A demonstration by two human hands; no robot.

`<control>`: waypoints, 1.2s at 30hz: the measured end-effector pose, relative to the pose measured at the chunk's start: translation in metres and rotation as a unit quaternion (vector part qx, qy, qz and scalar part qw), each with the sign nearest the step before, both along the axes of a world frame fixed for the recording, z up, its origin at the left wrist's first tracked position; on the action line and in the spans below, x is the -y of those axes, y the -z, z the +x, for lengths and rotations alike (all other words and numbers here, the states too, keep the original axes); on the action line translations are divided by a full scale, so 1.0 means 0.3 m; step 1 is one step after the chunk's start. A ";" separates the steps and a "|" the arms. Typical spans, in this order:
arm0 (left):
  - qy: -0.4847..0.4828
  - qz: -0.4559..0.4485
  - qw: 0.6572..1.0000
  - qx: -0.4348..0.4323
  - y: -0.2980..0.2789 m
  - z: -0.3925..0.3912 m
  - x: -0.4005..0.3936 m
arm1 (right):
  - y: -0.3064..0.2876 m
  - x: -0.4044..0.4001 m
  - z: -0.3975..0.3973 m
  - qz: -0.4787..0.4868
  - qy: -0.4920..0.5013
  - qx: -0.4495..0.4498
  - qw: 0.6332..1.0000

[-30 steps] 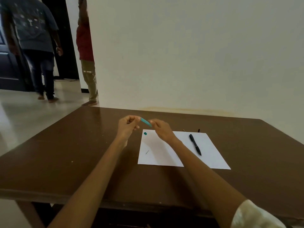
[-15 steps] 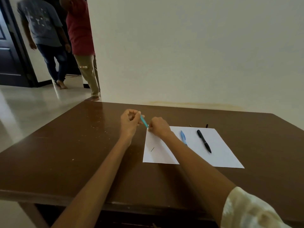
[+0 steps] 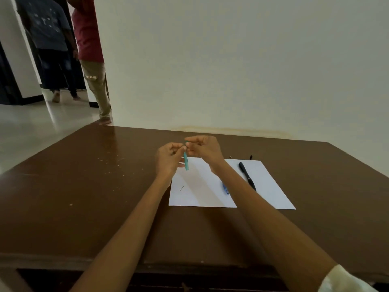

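Note:
A short teal pen barrel (image 3: 186,163) hangs nearly upright above the left end of a white paper sheet (image 3: 271,186). My left hand (image 3: 168,159) pinches the barrel near its top. My right hand (image 3: 205,150) has its fingers curled, and its fingertips meet at the barrel's top end. On the sheet lie a black pen (image 3: 247,175) and a blue pen (image 3: 225,188), the latter mostly hidden by my right forearm. A thin dark sliver (image 3: 181,188) lies on the paper's left part.
The brown wooden table (image 3: 84,197) stands against a pale wall. Two small dark bits (image 3: 251,157) lie just beyond the paper. Two people (image 3: 88,39) stand in the doorway at the far left.
The teal barrel has swung from a slant to nearly upright. My right hand rose from the paper's edge to the barrel's top. The people have moved further into the doorway.

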State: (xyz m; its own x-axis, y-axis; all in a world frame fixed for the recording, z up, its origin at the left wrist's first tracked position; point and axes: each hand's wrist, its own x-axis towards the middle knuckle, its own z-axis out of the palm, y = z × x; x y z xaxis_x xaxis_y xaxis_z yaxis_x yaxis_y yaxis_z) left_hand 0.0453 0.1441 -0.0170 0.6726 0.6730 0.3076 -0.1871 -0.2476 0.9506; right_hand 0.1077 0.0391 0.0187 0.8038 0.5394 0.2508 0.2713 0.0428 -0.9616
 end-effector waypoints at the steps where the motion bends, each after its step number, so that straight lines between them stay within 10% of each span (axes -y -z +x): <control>1: -0.003 0.007 1.000 0.000 0.000 -0.004 -0.002 | 0.005 0.007 0.002 0.003 -0.002 0.001 1.000; 17: -0.026 0.168 0.985 0.013 -0.003 -0.028 0.002 | -0.019 0.042 0.004 -0.012 -0.030 0.049 0.998; 36: -0.015 0.034 0.999 0.039 0.005 -0.022 -0.001 | -0.003 0.027 -0.033 -0.130 -0.015 0.209 0.969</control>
